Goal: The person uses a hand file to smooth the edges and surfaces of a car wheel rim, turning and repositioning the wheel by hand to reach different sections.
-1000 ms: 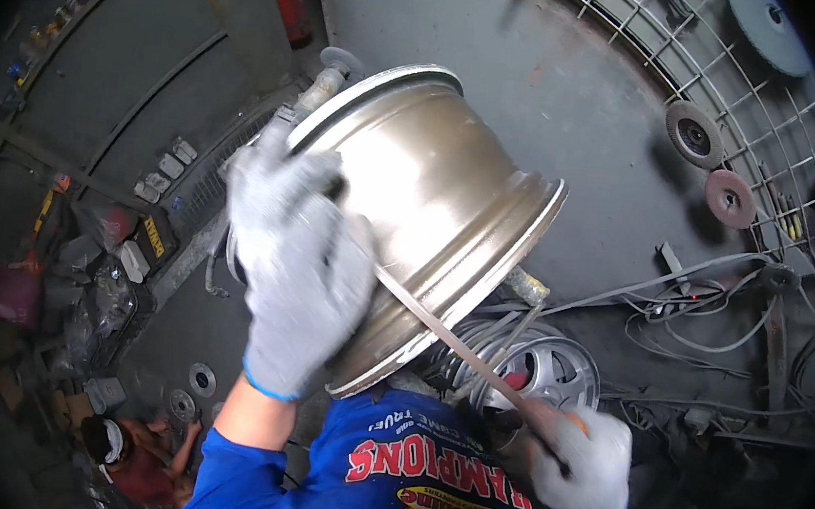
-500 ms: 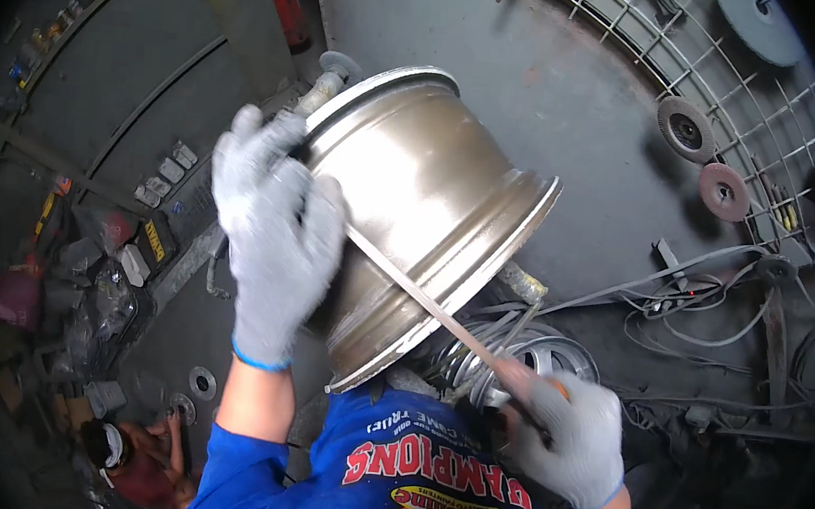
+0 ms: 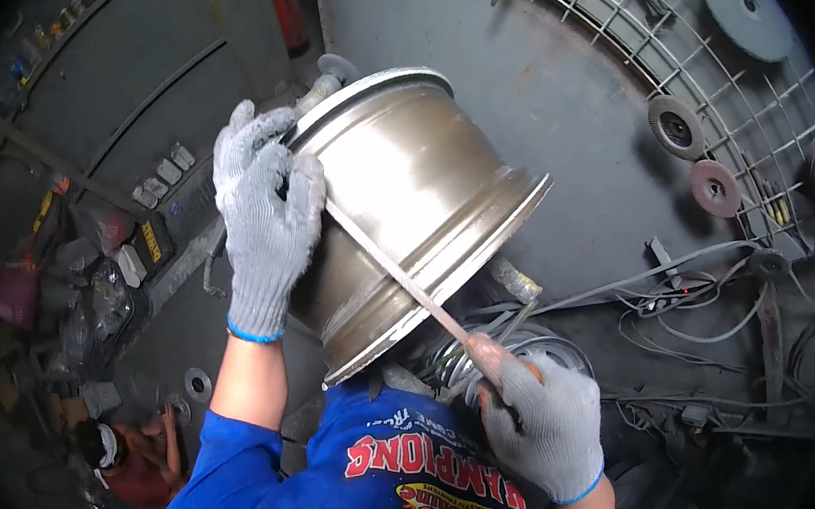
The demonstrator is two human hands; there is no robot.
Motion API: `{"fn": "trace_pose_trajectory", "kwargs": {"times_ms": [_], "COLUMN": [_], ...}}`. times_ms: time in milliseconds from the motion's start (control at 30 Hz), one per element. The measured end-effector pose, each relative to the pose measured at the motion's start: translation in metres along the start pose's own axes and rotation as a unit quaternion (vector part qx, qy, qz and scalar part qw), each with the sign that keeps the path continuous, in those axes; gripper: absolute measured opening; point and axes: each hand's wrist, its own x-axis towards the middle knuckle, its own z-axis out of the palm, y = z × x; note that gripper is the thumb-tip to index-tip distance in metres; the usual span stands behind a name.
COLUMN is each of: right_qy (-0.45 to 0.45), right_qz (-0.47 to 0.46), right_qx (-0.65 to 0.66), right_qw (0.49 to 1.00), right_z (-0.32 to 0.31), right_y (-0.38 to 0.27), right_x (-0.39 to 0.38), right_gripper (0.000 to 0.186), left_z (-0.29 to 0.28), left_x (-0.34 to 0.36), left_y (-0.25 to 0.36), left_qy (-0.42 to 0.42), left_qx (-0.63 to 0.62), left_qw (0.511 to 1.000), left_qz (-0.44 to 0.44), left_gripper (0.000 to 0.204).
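Wheel rim (image 3: 391, 170) tilted, just ahead of blue shirt (image 3: 327, 482) — long bar (image 3: 396, 270) across it. Right hand (image 3: 548, 425) wrapped round bar's near end; left hand (image 3: 268, 207) at far end — cannot tell whether pinching.

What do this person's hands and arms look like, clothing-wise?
The left hand and right hand wear pale grey, knitted gloves with bright blue cuff edges. Both arms have plain-looking blue sleeves that stop short of the gloves, leaving the forearms partly bare.
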Motion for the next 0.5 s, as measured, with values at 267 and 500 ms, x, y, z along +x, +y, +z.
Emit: {"fn": "trace_pose_trajectory", "kwargs": {"times_ms": [267, 500], "right_qy": [0.021, -0.013], "right_qz": [0.083, 0.044], "right_qx": [0.004, 0.000], "right_qw": [0.996, 0.999], "right_z": [-0.036, -0.007], "right_y": [0.005, -0.001], "right_x": [-0.091, -0.001], "right_gripper": [0.035, 0.045], "left_z": [-0.009, -0.001], "left_x": [-0.031, 0.005], "left_y": [0.073, 0.000], "left_qy": [-0.121, -0.023], "left_qx": [-0.084, 0.018], "left_qw": [0.987, 0.999], "left_qz": [0.063, 0.031], "left_gripper": [0.012, 0.014]}}
